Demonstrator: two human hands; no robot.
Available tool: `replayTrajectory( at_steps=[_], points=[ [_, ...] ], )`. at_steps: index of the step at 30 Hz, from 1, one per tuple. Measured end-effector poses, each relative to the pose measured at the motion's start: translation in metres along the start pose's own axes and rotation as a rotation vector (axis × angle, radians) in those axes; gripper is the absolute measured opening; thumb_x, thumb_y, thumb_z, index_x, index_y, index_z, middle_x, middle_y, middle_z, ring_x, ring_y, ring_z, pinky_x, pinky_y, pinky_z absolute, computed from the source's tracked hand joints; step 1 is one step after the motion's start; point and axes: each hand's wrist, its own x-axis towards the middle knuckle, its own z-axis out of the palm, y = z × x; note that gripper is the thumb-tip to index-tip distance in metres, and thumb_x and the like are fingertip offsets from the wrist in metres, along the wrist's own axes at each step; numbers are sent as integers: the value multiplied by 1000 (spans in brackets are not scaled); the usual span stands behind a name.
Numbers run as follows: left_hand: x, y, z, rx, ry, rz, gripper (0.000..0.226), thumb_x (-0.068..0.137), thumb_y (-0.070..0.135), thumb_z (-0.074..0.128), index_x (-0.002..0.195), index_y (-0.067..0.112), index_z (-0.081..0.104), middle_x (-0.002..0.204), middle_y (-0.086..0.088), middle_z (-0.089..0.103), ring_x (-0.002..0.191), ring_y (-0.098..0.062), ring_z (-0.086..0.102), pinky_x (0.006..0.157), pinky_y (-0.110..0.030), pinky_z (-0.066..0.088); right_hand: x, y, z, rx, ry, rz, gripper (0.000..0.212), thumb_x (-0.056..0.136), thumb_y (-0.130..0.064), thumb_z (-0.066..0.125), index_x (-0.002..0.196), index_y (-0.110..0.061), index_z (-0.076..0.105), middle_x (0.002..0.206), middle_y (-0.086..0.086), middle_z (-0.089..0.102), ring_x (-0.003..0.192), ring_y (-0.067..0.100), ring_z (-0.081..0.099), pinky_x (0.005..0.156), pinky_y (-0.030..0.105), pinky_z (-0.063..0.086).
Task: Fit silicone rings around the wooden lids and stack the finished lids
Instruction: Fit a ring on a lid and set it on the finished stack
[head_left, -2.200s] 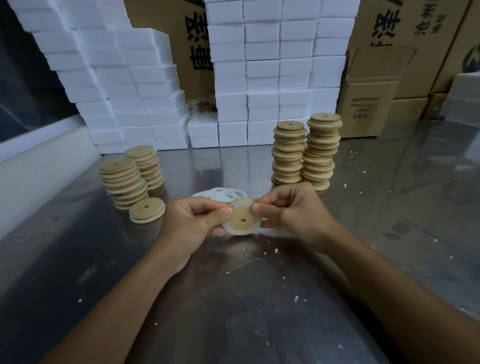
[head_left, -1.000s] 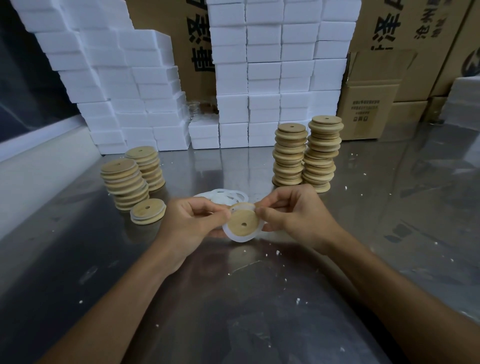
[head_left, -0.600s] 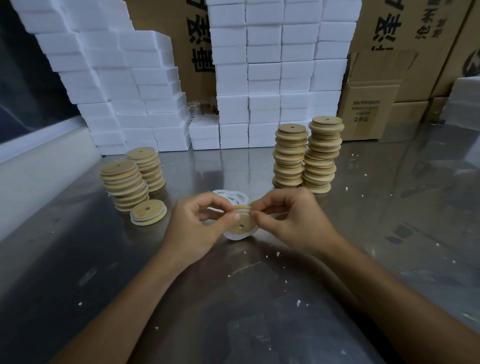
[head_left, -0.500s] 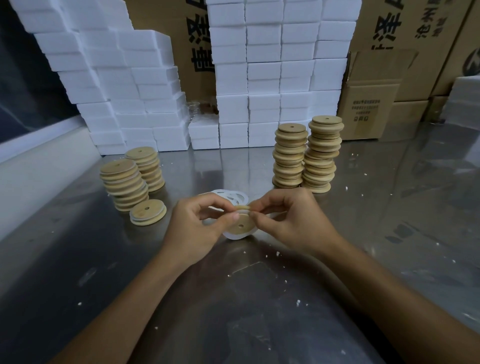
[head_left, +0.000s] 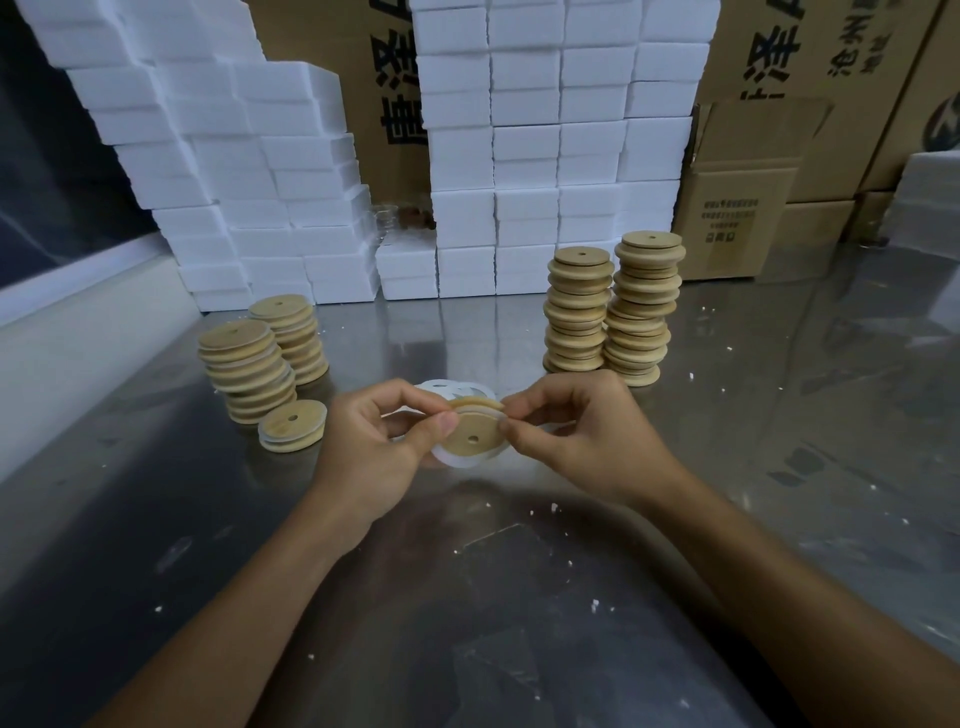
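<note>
- At the centre of the frame, both hands are holding one round pale wooden lid with a small centre hole (head_left: 475, 434), raised just above the reflective steel table (head_left: 519, 597).
- The left hand (head_left: 376, 449) is pinching the lid's left edge, with the thumb lying on its face; the right hand (head_left: 582, 436) is pinching the right edge with thumb and forefinger — both are clamped on the same piece, close together.
- A translucent white silicone ring (head_left: 457, 460) is showing along the lid's lower rim; whether it is seating fully all round cannot be told.
- Loose white rings (head_left: 441, 388) are lying on the table just behind the hands.
- Handling judgement: the lid is looking light and stiff, best gripped by its rim; the ring is looking soft, stretchy and likely to roll off the edge, so working it round bit by bit seems advisable.
- Left of centre, two stacks of ringed lids (head_left: 244, 369) are standing, with a low pile of ringed lids (head_left: 293, 425) beside them — probably the finished pieces.
- Right of centre, two taller stacks of bare lids (head_left: 613, 306) are waiting.
</note>
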Motion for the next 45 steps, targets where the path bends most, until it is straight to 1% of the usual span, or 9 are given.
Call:
replayTrajectory(
  at_steps=[2, 10, 19, 23, 26, 29, 34, 40, 45],
  points=[
    [0, 2, 1, -63, 6, -40, 26, 77, -3, 72, 63, 19, 73, 74, -5, 74, 72, -23, 72, 58, -37, 60, 0, -2, 1, 129, 8, 81, 4, 84, -5, 76, 85, -1, 75, 85, 10, 77, 76, 22, 74, 73, 45, 63],
    [1, 1, 2, -203, 46, -143, 19, 79, -5, 69, 66, 9, 70, 80, -11, 74, 75, -28, 72, 56, -38, 59, -1, -9, -2, 346, 2, 163, 7, 85, 4, 71, 88, 11, 72, 90, 27, 74, 85, 40, 72, 78, 39, 62],
    [0, -1, 2, -294, 12, -189, 6, 68, 12, 72, 64, 12, 67, 96, -20, 69, 84, -33, 72, 60, -44, 59, -1, -7, 0, 355, 10, 194, 9, 85, -1, 73, 84, 8, 69, 87, 24, 74, 77, 27, 73, 69, 38, 63],
    [0, -3, 2, -39, -37, -1, 18, 83, -5, 68, 77, 10, 61, 80, -3, 67, 72, -19, 70, 55, -33, 58, -1, -2, 3, 147, 42, 80, 2, 85, -3, 75, 84, -2, 73, 81, 16, 75, 72, 22, 73, 73, 42, 63],
    [0, -4, 3, 162, -54, 173, 21, 80, -2, 73, 82, 15, 61, 80, 3, 68, 75, -15, 70, 63, -25, 56, -3, -1, 6, -27, 32, -58, 5, 83, -8, 75, 83, -13, 75, 87, -2, 77, 76, 8, 74, 71, 30, 62],
    [0, -3, 4, 200, -33, 222, 22, 78, 4, 74, 82, 22, 62, 84, 6, 70, 79, -15, 70, 73, -30, 57, -3, -2, 7, -53, 61, -123, 3, 82, -13, 74, 84, -15, 75, 87, -6, 76, 78, 2, 73, 69, 21, 59],
    [0, -1, 5, 178, -18, 225, 17, 74, 13, 70, 78, 26, 60, 82, 7, 69, 81, -16, 70, 77, -29, 57, -3, -4, 8, -6, 69, -90, 7, 86, -10, 74, 85, -17, 74, 83, -6, 75, 77, 6, 73, 67, 23, 58],
    [0, 3, 4, 162, -16, 243, 32, 80, -11, 70, 76, 19, 60, 78, 4, 69, 79, -14, 70, 75, -22, 55, -1, -8, 5, 59, 78, -45, 8, 84, -2, 73, 84, -10, 75, 86, 2, 77, 79, 14, 75, 73, 29, 60],
    [0, 6, 3, 101, -34, 200, 31, 78, -15, 69, 74, 14, 60, 81, -4, 70, 77, -12, 69, 73, -23, 55, -1, -11, 1, 47, 45, -34, 6, 79, 1, 74, 81, -4, 76, 85, 4, 78, 79, 17, 75, 75, 30, 61]
  ],
)
